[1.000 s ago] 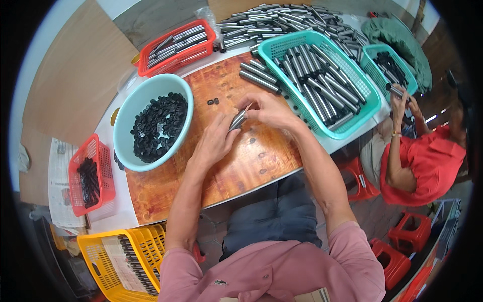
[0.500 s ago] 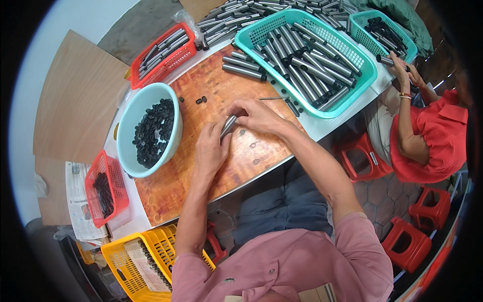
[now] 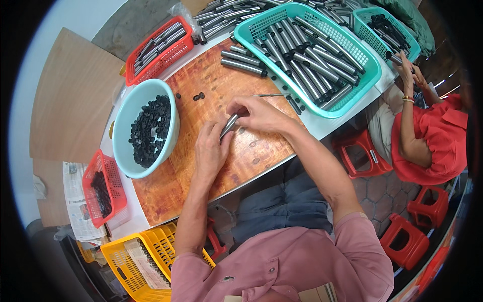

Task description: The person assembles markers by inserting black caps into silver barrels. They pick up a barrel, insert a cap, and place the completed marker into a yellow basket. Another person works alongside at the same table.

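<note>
Both my hands meet over the middle of the brown wooden board [image 3: 176, 194]. A short shiny metal tube [image 3: 229, 126] is between them. My left hand [image 3: 210, 143] grips its lower end, and my right hand [image 3: 256, 115] curls around the upper end, hiding it. To the left stands a light blue bowl [image 3: 173, 132] full of small black caps [image 3: 149, 133]. A few loose black caps [image 3: 198, 96] lie on the board beyond my hands. Two metal tubes with black ends [image 3: 244, 67] rest at the board's far edge. Past my right hand lies a thin metal rod [image 3: 269, 94].
A large teal basket [image 3: 375, 80] of metal tubes stands at the far right. Red baskets [image 3: 183, 45] [image 3: 118, 194] flank the bowl, and a yellow crate [image 3: 118, 251] sits below left. A co-worker in red [image 3: 427, 141] holds a tube at right. Red stools [image 3: 405, 241] stand behind.
The view has shifted slightly. My hands stay around the tube in nearly the same pose. The co-worker's hands have shifted a little with their tube.
</note>
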{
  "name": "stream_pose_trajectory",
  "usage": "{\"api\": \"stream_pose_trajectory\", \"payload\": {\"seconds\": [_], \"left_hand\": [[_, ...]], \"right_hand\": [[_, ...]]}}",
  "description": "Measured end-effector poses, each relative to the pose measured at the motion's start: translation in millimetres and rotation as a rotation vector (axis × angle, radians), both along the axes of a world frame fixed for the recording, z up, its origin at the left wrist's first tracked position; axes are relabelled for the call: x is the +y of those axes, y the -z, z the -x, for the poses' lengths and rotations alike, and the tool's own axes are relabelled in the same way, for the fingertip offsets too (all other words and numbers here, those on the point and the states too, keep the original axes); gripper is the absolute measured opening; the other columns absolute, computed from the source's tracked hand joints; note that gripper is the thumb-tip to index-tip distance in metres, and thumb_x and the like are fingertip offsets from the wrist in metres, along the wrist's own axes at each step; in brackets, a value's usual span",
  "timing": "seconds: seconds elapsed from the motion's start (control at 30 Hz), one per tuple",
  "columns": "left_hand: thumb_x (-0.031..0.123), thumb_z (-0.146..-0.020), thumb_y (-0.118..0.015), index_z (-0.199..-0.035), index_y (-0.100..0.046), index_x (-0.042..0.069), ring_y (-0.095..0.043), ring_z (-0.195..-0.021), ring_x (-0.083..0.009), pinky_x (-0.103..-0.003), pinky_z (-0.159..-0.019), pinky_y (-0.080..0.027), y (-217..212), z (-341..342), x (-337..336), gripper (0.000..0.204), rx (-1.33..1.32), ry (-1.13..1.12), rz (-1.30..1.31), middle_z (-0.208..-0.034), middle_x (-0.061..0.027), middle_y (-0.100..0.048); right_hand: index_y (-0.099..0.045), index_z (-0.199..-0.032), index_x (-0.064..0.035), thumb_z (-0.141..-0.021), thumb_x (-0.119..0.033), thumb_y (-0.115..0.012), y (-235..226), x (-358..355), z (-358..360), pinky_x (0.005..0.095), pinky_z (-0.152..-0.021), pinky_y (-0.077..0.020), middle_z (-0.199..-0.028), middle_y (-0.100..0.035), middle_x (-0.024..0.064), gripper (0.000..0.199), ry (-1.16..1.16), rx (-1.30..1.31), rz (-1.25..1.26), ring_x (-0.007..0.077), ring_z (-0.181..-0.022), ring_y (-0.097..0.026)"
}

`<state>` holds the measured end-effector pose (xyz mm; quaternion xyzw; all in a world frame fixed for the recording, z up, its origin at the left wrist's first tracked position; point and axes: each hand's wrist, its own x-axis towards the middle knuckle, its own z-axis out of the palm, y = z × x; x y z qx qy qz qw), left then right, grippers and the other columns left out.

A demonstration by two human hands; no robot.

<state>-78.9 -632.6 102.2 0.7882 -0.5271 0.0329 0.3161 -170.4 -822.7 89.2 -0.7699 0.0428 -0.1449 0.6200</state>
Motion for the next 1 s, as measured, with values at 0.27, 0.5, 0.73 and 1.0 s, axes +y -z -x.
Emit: {"api": "stream_pose_trajectory", "payload": {"seconds": [0.27, 0.5, 0.73, 1.0], "left_hand": [[0.006, -0.082, -0.078, -0.109, -0.069, 0.001, -0.062, -0.088, -0.0366, -0.045, -0.078, -0.05, 1, 1, -2, 0.03, -0.024, 0.019, 0.017, -0.094, -0.0167, -0.06], [0.008, -0.08, -0.081, -0.106, -0.07, -0.001, -0.064, -0.084, -0.0363, -0.044, -0.075, -0.051, 2, -5, -3, 0.03, 0.098, -0.008, 0.053, -0.091, -0.0166, -0.063], [0.009, -0.08, -0.082, -0.098, -0.071, -0.003, -0.064, -0.078, -0.0352, -0.042, -0.071, -0.051, -7, -12, -2, 0.024, 0.144, -0.008, -0.012, -0.087, -0.0178, -0.064], [0.01, -0.082, -0.081, -0.095, -0.07, -0.002, -0.063, -0.075, -0.0346, -0.041, -0.068, -0.05, 3, -11, -1, 0.021, 0.137, 0.03, 0.004, -0.084, -0.0162, -0.061]], "right_hand": [[-0.066, -0.094, -0.0007, -0.089, -0.018, -0.063, 1, 12, -67, 0.0487, -0.082, -0.0518, -0.096, -0.068, 0.0222, 0.018, 0.301, 0.144, 0.463, 0.0395, -0.094, -0.067], [-0.064, -0.09, -0.0006, -0.087, -0.013, -0.065, 15, 23, -75, 0.0513, -0.084, -0.0504, -0.093, -0.066, 0.0227, 0.013, 0.473, 0.014, 0.594, 0.0429, -0.093, -0.064], [-0.06, -0.092, -0.0013, -0.086, -0.014, -0.068, 21, 24, -75, 0.0511, -0.083, -0.049, -0.093, -0.065, 0.0207, 0.016, 0.515, -0.022, 0.666, 0.041, -0.093, -0.063], [-0.059, -0.096, -0.002, -0.088, -0.017, -0.067, 22, 26, -70, 0.0503, -0.082, -0.0469, -0.093, -0.064, 0.0188, 0.019, 0.557, -0.007, 0.729, 0.0394, -0.092, -0.063]]}}
